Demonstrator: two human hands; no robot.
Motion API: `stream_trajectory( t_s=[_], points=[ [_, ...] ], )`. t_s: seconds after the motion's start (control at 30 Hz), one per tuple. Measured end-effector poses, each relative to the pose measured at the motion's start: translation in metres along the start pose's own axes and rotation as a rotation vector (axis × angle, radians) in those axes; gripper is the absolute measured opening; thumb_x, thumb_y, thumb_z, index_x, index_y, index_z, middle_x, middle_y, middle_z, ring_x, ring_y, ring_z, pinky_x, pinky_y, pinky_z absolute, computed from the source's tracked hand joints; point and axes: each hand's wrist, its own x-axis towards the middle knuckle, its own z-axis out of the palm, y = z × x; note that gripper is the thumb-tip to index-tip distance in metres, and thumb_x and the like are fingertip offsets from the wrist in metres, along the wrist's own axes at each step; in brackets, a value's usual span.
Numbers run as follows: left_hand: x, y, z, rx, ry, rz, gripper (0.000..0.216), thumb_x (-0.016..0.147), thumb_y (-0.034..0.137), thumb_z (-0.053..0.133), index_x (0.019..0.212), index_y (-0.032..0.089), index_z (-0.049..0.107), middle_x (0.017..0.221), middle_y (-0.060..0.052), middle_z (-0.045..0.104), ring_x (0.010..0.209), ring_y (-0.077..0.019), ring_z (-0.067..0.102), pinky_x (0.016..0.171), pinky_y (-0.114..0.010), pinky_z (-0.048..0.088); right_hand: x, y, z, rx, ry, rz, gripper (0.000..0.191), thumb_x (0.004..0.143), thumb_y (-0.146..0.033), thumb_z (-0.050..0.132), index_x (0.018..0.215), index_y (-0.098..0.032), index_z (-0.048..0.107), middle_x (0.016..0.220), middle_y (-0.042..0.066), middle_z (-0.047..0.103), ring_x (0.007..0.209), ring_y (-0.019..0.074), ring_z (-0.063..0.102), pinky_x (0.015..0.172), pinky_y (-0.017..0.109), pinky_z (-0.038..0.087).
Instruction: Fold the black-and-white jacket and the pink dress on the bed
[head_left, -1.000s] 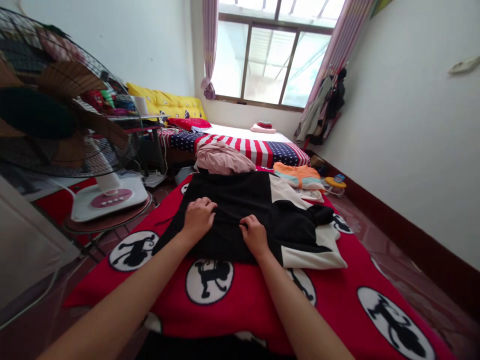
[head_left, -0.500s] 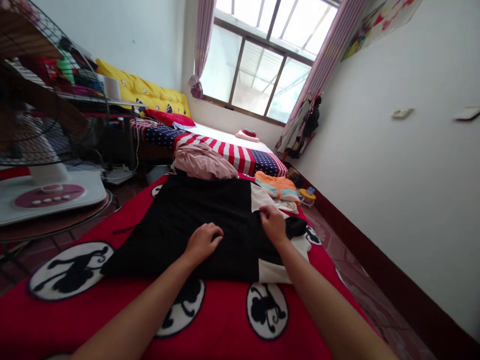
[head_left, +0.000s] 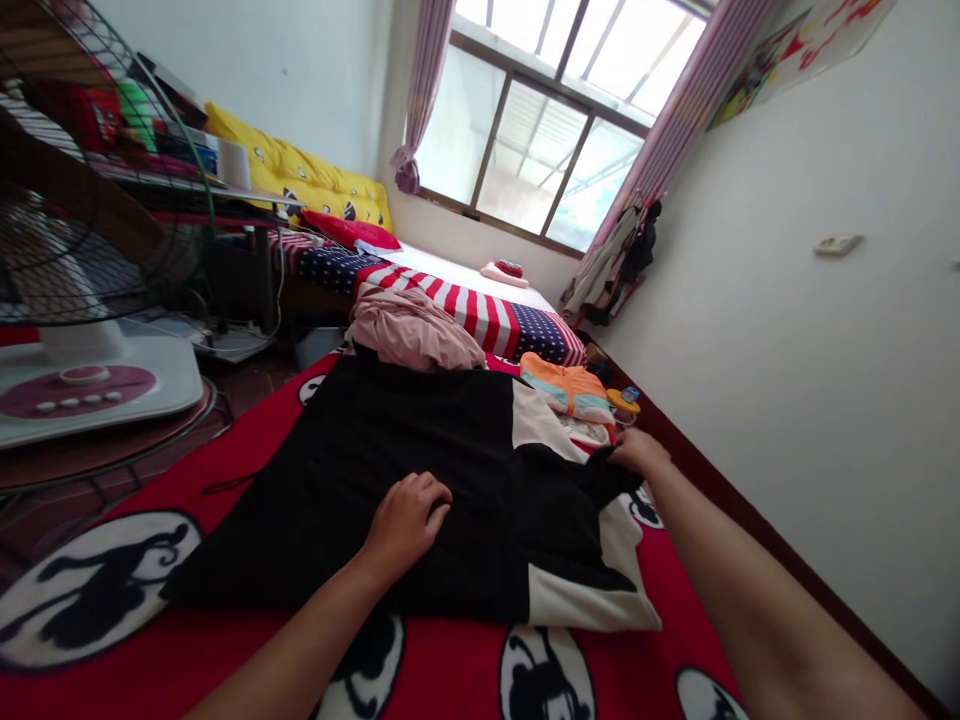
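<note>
A black and cream top lies spread over the red blanket. Its black body and drawcord point left, and its cream panels are on the right. My left hand rests on the middle of the black cloth, palm down, fingers slightly bent and thumb apart, holding nothing. At the top's right end, my right hand pinches a black edge of it between thumb and fingers, lifting that part a little. Whether the pinched edge belongs to a collar or a hood, I cannot tell.
Beyond the top sits a bunched pink garment. Folded orange and blue clothing lies at the far right. A fan stands to the left. A bed with a striped, starred cover is under the window.
My right hand has moved right from the middle of the cream and black end to its outer edge, drawing the black part out flatter. My left hand stays on the cloth.
</note>
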Motion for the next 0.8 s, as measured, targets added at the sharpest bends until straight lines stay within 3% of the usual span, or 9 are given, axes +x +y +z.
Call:
stream_trajectory(
  t_s=[0.23, 0.43, 0.57, 0.63, 0.73, 0.8],
  points=[
    [0.001, 0.002, -0.001, -0.004, -0.016, -0.004, 0.013, 0.086, 0.021, 0.054, 0.089, 0.026, 0.066, 0.094, -0.002, 0.064, 0.092, -0.0213, 0.057, 0.081, -0.035, 0.043, 0.06, -0.042, -0.044, 0.094, 0.33, 0.012, 0.028, 0.078, -0.023, 0.053, 0.103, -0.018, 0.062, 0.098, 0.011, 0.064, 0.089, 0.0217, 0.057, 0.077, 0.034, 0.041],
    [0.0, -0.001, -0.001, -0.011, 0.004, 0.011, 0.014, 0.085, 0.02, 0.053, 0.089, 0.025, 0.066, 0.093, -0.003, 0.064, 0.091, -0.0226, 0.057, 0.081, -0.037, 0.044, 0.057, -0.077, -0.043, 0.188, 0.398, -0.081, 0.019, 0.076, -0.019, 0.052, 0.094, -0.016, 0.059, 0.1, 0.011, 0.062, 0.086, 0.0182, 0.051, 0.08, 0.029, 0.039],
    [0.0, 0.021, -0.003, -0.148, 0.067, 0.093, 0.024, 0.085, 0.013, 0.048, 0.094, 0.025, 0.067, 0.1, -0.006, 0.064, 0.095, -0.023, 0.058, 0.086, -0.038, 0.045, 0.056, -0.088, -0.046, 0.176, 0.404, -0.095, 0.015, 0.071, -0.017, 0.056, 0.086, -0.019, 0.06, 0.097, 0.008, 0.06, 0.082, 0.016, 0.048, 0.075, 0.028, 0.038],
    [0.004, 0.045, 0.0, -0.338, 0.005, 0.191, 0.028, 0.086, 0.015, 0.048, 0.102, 0.027, 0.067, 0.107, -0.006, 0.064, 0.1, -0.022, 0.059, 0.091, -0.036, 0.046, 0.059, -0.093, -0.049, 0.157, 0.411, -0.078, 0.016, 0.069, -0.016, 0.057, 0.084, -0.019, 0.06, 0.097, 0.007, 0.058, 0.078, 0.0153, 0.047, 0.07, 0.029, 0.038],
    [0.022, 0.086, 0.021, -0.696, -0.237, 0.328, 0.04, 0.084, 0.024, 0.058, 0.123, 0.031, 0.061, 0.122, -0.004, 0.061, 0.11, -0.0221, 0.058, 0.099, -0.033, 0.044, 0.063, -0.098, -0.055, 0.134, 0.427, -0.075, 0.017, 0.066, -0.014, 0.056, 0.081, -0.02, 0.061, 0.104, 0.007, 0.056, 0.08, 0.0164, 0.048, 0.068, 0.03, 0.038],
    [0.044, 0.104, 0.044, -0.908, -0.385, 0.248, 0.053, 0.08, 0.033, 0.065, 0.132, 0.029, 0.055, 0.132, -0.007, 0.056, 0.121, -0.0261, 0.053, 0.105, -0.037, 0.04, 0.065, -0.099, -0.059, 0.127, 0.45, -0.083, 0.016, 0.065, -0.013, 0.056, 0.079, -0.02, 0.06, 0.107, 0.007, 0.055, 0.086, 0.0184, 0.05, 0.07, 0.03, 0.039]
  ],
)
